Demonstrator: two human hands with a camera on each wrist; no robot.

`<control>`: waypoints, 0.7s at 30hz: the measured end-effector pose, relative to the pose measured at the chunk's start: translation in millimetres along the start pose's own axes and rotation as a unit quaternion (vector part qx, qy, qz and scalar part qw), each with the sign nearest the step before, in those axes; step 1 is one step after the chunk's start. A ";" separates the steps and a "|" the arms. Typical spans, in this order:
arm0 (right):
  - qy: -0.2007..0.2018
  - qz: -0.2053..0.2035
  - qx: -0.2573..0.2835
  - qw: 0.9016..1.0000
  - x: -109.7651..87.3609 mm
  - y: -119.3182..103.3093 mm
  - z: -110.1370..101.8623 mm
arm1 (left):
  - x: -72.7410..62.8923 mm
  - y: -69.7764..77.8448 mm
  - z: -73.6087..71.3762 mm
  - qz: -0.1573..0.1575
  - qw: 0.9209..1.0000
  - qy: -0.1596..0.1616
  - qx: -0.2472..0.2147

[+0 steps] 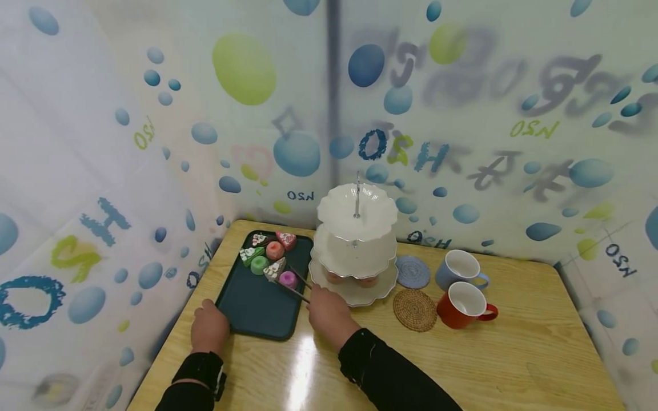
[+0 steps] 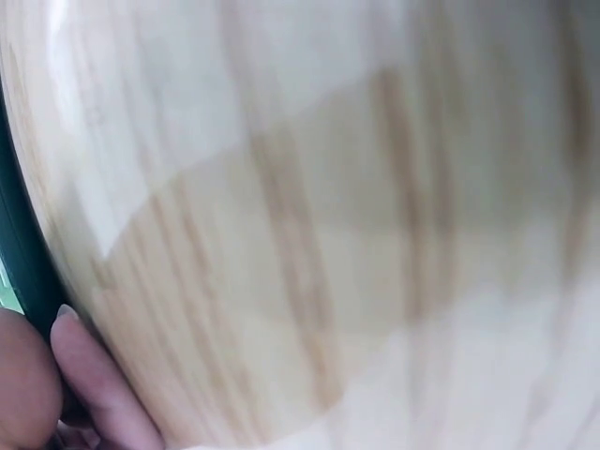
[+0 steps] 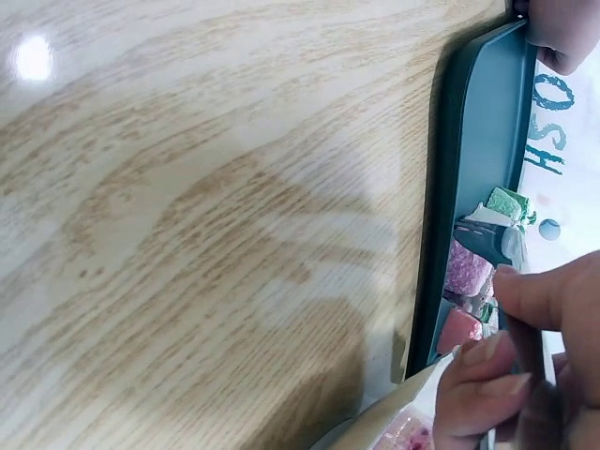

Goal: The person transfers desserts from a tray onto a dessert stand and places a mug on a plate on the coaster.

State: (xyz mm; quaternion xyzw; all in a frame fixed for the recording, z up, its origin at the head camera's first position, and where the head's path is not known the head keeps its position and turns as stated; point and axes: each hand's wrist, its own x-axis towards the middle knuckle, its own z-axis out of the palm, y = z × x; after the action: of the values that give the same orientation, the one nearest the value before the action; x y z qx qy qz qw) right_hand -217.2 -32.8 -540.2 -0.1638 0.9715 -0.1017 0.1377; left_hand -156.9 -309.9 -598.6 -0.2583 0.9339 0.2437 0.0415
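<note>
My right hand (image 1: 331, 317) holds metal tongs (image 1: 294, 291), their two arms spread on either side of a purple toy donut (image 1: 288, 279). In the right wrist view, a toothed tong tip (image 3: 483, 242) overlaps the purple piece. The donut lies on a dark green tray (image 1: 257, 314), beside a cake slice with white topping (image 1: 275, 268), a green donut (image 1: 259, 264) and a red-orange donut (image 1: 275, 250). At the tray's near left corner, my left hand (image 1: 209, 328) grips the rim; its thumb and a finger show against the edge in the left wrist view.
Right of the tray stands a white three-tier stand (image 1: 357, 257) with pinkish pieces on its bottom tier. Beyond it are a blue coaster (image 1: 413, 272), a woven brown coaster (image 1: 415, 310), a blue mug (image 1: 457, 268) and a red mug (image 1: 462, 305). Patterned curtains (image 1: 247, 142) border the table.
</note>
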 end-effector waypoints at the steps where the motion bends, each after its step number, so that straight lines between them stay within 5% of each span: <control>1: -0.003 -0.003 -0.005 1.000 0.0 0.2 0.1 | 0.0 0.0 0.1 0.000 1.000 0.001 0.001; 10: 0.025 -0.016 0.006 1.000 -8.2 -0.4 -11.3 | -0.5 -1.2 2.5 0.003 1.000 0.012 0.005; 21: 0.092 -0.011 0.028 0.995 -22.6 0.6 -64.9 | -0.2 -1.4 2.5 0.002 1.000 0.017 0.002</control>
State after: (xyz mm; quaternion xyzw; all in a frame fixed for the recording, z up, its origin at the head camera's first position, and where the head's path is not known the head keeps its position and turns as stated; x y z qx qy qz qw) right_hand -216.4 -14.5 -474.0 -0.1610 0.9749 -0.1450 0.0514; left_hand -156.1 -309.6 -601.4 -0.2604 0.9355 0.2373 0.0261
